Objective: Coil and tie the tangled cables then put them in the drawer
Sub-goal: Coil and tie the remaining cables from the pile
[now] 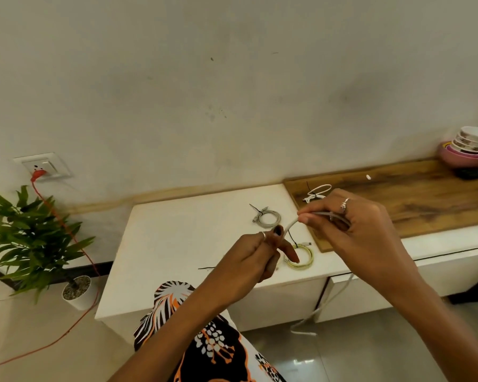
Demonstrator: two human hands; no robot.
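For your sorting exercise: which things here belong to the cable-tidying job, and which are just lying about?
Job: grey cable held in both hands; grey coil; white coil; yellow coil; loose black tie.
Lying about: potted plant; stacked bowls; orange cord.
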